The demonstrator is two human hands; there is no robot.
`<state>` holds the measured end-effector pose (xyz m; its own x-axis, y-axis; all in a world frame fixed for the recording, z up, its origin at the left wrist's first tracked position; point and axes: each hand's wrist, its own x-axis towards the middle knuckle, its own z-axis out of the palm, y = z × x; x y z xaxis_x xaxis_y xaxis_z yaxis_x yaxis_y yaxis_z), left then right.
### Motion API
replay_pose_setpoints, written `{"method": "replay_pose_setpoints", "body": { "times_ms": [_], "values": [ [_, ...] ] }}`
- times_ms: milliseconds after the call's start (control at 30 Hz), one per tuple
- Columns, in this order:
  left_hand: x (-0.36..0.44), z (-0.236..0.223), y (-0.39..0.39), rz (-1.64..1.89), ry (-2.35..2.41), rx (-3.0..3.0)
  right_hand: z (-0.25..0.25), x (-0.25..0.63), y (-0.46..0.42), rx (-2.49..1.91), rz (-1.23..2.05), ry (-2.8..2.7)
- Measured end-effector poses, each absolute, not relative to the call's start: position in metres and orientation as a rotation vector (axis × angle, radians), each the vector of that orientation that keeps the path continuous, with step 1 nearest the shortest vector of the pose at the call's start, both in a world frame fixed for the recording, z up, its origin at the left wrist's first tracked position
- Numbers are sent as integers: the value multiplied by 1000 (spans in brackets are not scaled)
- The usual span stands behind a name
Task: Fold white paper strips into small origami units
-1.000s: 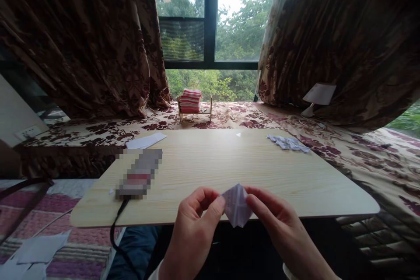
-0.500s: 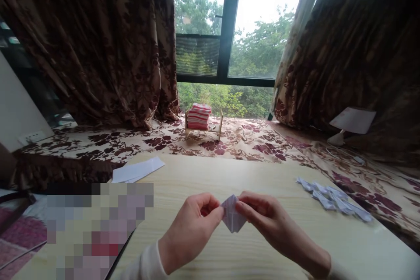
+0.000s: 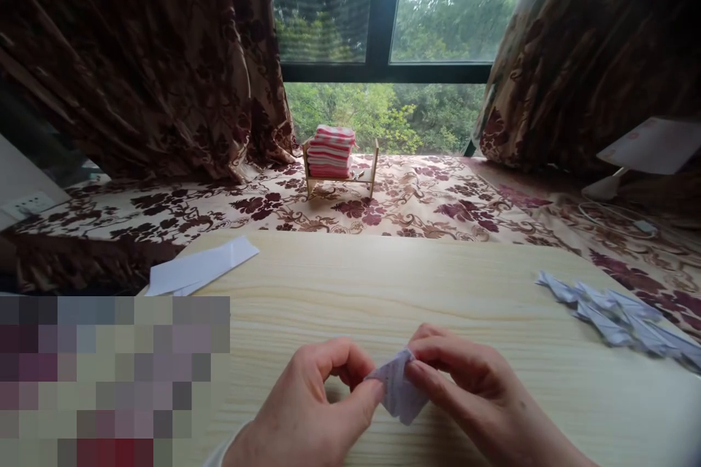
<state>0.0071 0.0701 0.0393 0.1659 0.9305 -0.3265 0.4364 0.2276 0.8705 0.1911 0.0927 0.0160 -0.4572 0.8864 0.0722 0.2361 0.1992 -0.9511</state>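
1. Folded paper (image 3: 404,390) is tilting away from the even diamond it was showing 0.5 s ago, its left corner now pointing toward 9 o'clock.
2. Left hand (image 3: 309,398): the grip is pinching that corner between thumb and finger.
3. Right hand (image 3: 482,387): the grip is pinching the paper's upper edge at about 1 o'clock, its fingertips partly covering it.
4. Between the 2 hands, the paper is showing in front of the near part of the worktop (image 3: 350,281); whether it is touching the surface, I cannot tell.
5. From the paper, flat white strips (image 3: 202,266) are lying at 10 o'clock, and a cluster of folded pieces (image 3: 618,317) is lying between 2 and 3 o'clock.
6. Beyond the worktop, a small stand (image 3: 364,176) is carrying striped cloths (image 3: 330,152) near 11 o'clock.
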Motion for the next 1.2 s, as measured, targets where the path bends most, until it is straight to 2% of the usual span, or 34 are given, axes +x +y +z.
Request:
{"method": "replay_pose_setpoints", "body": {
  "times_ms": [333, 1200],
  "values": [
    [5, 46, 67, 761, 1333, 1341, 17, 185, 86, -1037, 1178, -1862],
    [10, 36, 62, 748, 1322, 1681, 19, 185, 83, -1061, 1170, -1876]
  ]
}}
